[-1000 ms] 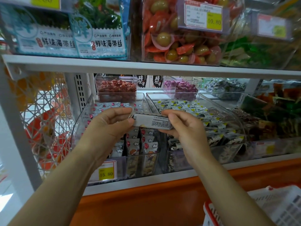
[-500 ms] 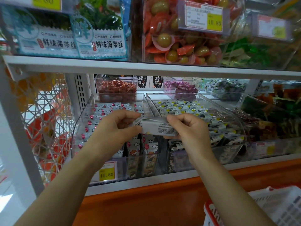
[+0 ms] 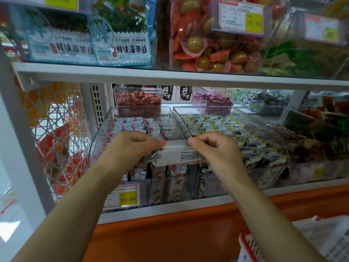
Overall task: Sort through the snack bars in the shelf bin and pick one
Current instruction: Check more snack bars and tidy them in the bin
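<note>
A white wrapped snack bar with small dark print is held flat in front of the shelf. My left hand pinches its left end and my right hand pinches its right end. Behind and below the bar stands a clear shelf bin filled with several white bars marked with red dots and clouds. Part of the bin's front is hidden by my hands.
A second clear bin of white, yellow and black bars stands to the right. A price tag reads 15.80. A white shelf board runs overhead. A red and white basket sits at the lower right.
Both hands have lowered the bar a little and tilted it, so its printed side faces me more fully. The bin's contents have not moved.
</note>
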The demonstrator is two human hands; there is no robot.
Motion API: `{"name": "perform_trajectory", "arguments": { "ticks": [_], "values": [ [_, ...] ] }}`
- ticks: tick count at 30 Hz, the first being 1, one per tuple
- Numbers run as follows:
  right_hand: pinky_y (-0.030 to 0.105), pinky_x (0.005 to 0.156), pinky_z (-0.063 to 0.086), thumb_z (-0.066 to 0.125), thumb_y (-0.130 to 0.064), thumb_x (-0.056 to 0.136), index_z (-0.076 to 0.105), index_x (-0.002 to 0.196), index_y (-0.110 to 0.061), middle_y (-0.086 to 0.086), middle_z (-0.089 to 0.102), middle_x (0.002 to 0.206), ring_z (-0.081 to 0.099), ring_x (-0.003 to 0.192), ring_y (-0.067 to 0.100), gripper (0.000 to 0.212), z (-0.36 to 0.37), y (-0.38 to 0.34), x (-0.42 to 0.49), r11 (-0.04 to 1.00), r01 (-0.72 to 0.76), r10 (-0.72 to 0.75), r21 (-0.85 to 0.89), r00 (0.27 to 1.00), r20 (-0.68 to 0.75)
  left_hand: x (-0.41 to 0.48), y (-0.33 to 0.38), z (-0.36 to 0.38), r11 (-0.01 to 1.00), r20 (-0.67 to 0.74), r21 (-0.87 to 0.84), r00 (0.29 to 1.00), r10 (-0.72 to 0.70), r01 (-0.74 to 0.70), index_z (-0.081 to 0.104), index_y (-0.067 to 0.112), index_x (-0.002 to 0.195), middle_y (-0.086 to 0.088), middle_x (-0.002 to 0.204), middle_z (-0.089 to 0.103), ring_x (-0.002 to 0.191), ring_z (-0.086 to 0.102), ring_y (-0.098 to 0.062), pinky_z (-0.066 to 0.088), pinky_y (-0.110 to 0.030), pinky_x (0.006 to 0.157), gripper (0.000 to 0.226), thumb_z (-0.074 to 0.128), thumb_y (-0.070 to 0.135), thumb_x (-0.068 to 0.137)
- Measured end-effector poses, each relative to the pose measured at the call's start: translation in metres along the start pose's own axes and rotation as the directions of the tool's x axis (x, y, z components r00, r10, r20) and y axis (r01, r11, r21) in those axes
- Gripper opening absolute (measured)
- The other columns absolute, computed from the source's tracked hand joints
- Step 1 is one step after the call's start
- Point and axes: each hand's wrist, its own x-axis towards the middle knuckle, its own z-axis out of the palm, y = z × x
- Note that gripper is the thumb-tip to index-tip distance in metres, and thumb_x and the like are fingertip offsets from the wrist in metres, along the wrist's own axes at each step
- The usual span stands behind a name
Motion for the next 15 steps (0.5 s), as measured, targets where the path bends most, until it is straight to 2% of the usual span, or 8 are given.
{"name": "perform_trajectory", "arguments": {
  "ticks": [2, 4, 6, 8, 10, 15],
  "values": [
    [0.052, 0.068, 0.056, 0.067, -0.022, 0.083, 0.071, 0.070, -0.018, -0.001, 0.069, 0.070, 0.067, 0.072, 0.018, 0.014, 0.001, 0.000, 0.000, 1.000, -0.008, 0.008, 0.016, 1.000, -0.007, -0.001, 0.000, -0.001, 1.000, 0.019, -0.007, 1.000, 0.011, -0.011, 0.065, 0.012, 0.052, 0.000, 0.049, 0.050, 0.048, 0.044, -0.013, 0.045, -0.024, 0.055, 0.032, 0.070, 0.038, 0.068],
    [0.054, 0.067, 0.055, 0.067, -0.020, 0.084, 0.070, 0.069, -0.016, 0.004, 0.069, 0.072, 0.067, 0.074, 0.023, 0.015, 0.002, 0.000, 0.000, 0.999, -0.008, 0.009, 0.031, 1.000, -0.026, -0.002, 0.000, -0.001, 1.000, 0.024, -0.001, 1.000, 0.019, -0.019, 0.061, 0.018, 0.047, -0.001, 0.053, 0.052, 0.054, 0.047, -0.017, 0.049, -0.030, 0.063, 0.034, 0.067, 0.040, 0.072],
    [0.053, 0.065, 0.056, 0.067, -0.019, 0.084, 0.070, 0.066, -0.019, 0.006, 0.068, 0.071, 0.067, 0.073, 0.024, 0.018, 0.003, 0.000, 0.000, 0.999, -0.006, 0.009, 0.045, 0.998, -0.063, -0.003, 0.001, 0.001, 0.999, 0.030, 0.029, 0.999, 0.024, -0.025, 0.067, 0.023, 0.057, -0.001, 0.062, 0.059, 0.059, 0.054, -0.016, 0.051, -0.028, 0.064, 0.026, 0.064, 0.043, 0.074],
    [0.049, 0.063, 0.058, 0.067, -0.017, 0.084, 0.070, 0.064, -0.020, 0.008, 0.067, 0.070, 0.067, 0.070, 0.026, 0.021, 0.004, 0.001, 0.000, 0.999, 0.000, 0.005, 0.053, 0.995, -0.095, -0.004, 0.002, 0.003, 0.994, 0.066, 0.100, 0.997, 0.047, -0.053, 0.069, 0.033, 0.076, 0.003, 0.077, 0.065, 0.058, 0.058, -0.002, 0.047, -0.013, 0.053, 0.013, 0.064, 0.044, 0.071],
    [0.042, 0.059, 0.059, 0.067, -0.016, 0.085, 0.070, 0.064, -0.019, 0.008, 0.068, 0.070, 0.068, 0.070, 0.026, 0.021, 0.002, 0.001, 0.001, 0.997, -0.017, 0.023, 0.076, 0.996, -0.087, -0.004, 0.002, 0.005, 0.980, 0.091, 0.175, 0.993, 0.077, -0.092, 0.064, 0.037, 0.089, 0.001, 0.089, 0.064, 0.061, 0.057, 0.002, 0.041, -0.006, 0.046, 0.013, 0.066, 0.036, 0.076],
    [0.026, 0.049, 0.057, 0.064, -0.013, 0.086, 0.072, 0.068, -0.017, 0.002, 0.072, 0.068, 0.070, 0.064, 0.019, 0.020, -0.015, -0.004, 0.007, 0.986, -0.112, 0.102, 0.123, 0.991, 0.086, -0.003, 0.001, 0.006, 0.975, 0.054, 0.173, 0.990, 0.131, -0.139, 0.063, 0.029, 0.103, 0.000, 0.091, 0.063, 0.073, 0.057, -0.007, 0.040, -0.005, 0.046, 0.019, 0.063, 0.024, 0.084]
  ]
}}
